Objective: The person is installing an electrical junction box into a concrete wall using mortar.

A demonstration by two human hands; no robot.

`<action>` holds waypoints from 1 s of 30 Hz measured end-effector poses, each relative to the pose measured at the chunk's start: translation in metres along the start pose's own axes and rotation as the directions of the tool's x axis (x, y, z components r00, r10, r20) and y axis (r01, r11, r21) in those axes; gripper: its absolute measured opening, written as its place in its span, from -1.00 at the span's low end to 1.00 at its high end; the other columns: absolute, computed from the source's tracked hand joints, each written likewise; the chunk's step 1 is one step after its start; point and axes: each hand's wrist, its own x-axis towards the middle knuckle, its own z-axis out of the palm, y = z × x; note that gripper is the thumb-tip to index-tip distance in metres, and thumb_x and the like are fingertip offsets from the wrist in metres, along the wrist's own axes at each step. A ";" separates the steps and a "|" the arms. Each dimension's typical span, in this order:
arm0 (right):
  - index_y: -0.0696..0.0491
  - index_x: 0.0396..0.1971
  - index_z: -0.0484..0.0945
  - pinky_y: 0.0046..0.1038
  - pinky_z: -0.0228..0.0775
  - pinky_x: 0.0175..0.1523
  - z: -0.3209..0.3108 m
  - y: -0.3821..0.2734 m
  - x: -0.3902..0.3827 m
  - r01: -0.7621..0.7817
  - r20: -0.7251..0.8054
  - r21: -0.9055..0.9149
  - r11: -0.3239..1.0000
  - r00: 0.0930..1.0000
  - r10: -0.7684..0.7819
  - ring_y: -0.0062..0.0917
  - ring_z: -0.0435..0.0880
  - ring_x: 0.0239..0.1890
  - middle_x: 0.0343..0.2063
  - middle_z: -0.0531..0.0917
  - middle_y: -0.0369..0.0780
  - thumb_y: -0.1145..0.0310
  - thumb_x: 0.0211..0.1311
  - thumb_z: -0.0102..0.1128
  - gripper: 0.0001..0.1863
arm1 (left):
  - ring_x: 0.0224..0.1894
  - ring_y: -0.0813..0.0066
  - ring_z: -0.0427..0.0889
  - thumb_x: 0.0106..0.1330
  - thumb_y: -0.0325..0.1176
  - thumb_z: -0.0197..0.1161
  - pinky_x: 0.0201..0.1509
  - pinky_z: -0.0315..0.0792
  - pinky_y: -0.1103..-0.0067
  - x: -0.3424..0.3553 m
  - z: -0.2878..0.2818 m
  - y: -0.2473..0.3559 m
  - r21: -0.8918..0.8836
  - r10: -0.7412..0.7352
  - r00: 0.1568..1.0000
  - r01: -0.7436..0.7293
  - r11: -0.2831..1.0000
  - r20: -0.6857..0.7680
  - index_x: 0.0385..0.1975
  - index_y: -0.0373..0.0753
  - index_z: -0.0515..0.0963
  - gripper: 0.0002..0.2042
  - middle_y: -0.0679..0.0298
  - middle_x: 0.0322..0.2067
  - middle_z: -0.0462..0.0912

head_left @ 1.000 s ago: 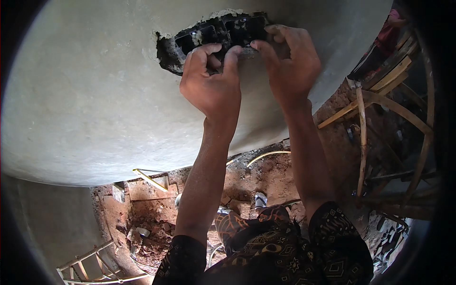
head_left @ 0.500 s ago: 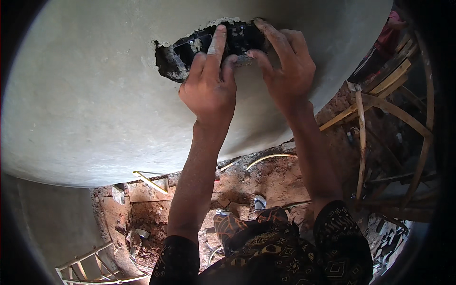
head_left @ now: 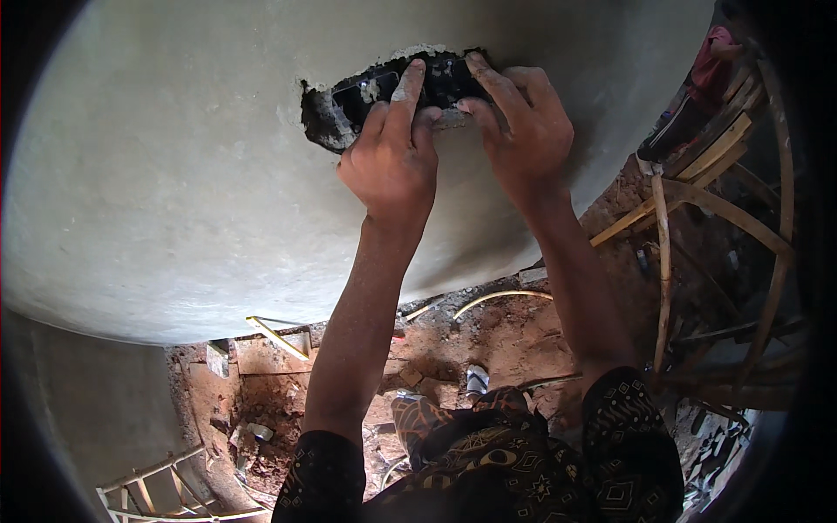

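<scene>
A rough-edged hole is cut into a grey plastered wall. Inside it sits a long black electrical box with grey mortar smears. My left hand has its index finger stretched across the middle of the box, its thumb close by at the lower edge and its other fingers curled. My right hand spans the box's right end, index finger at the upper corner and thumb at the lower edge. The fingers of both hands hide parts of the box.
Below the wall, the reddish dirt floor carries rubble, a yellow hose and a yellow angled strip. Wooden poles stand at right, with another person behind. A wooden ladder-like frame is at lower left.
The view has shifted slightly, so the hole appears lower and further right. My right index finger now rests closer over the box's upper right corner; both hands stay at the box.
</scene>
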 end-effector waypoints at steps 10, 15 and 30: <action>0.05 -0.13 0.71 -0.39 0.60 -0.27 -0.010 -0.030 -0.001 -0.178 0.049 0.208 0.962 0.984 0.171 -0.37 0.73 -0.32 -0.32 0.68 -0.20 0.48 0.11 0.48 -0.71 | -0.50 0.47 0.65 0.20 -0.39 0.51 -0.48 0.50 0.52 -0.001 -0.040 -0.023 -0.129 -0.156 0.985 0.145 0.981 -0.074 0.00 -0.25 0.69 -0.65 0.24 -0.42 0.68; 0.05 -0.20 0.71 -0.40 0.57 -0.35 0.019 -0.056 0.003 -0.216 0.028 0.310 0.926 0.976 0.218 -0.41 0.73 -0.42 -0.38 0.69 -0.22 0.41 0.13 0.47 -0.78 | -0.41 0.46 0.75 0.22 -0.40 0.50 -0.33 0.58 0.58 0.007 -0.045 -0.031 -0.053 -0.189 0.980 0.186 0.981 -0.066 -0.10 -0.38 0.71 -0.71 0.12 -0.32 0.79; 0.03 -0.37 0.69 -0.27 0.51 -0.37 0.044 -0.048 0.024 -0.076 0.002 0.110 0.991 0.997 0.076 -0.29 0.67 -0.46 -0.49 0.64 -0.25 0.30 0.16 0.44 -0.86 | -0.42 0.45 0.75 0.25 -0.43 0.43 -0.25 0.59 0.55 0.028 -0.045 -0.031 -0.130 -0.248 0.969 0.244 0.961 -0.016 -0.26 -0.37 0.75 -0.85 0.12 -0.42 0.78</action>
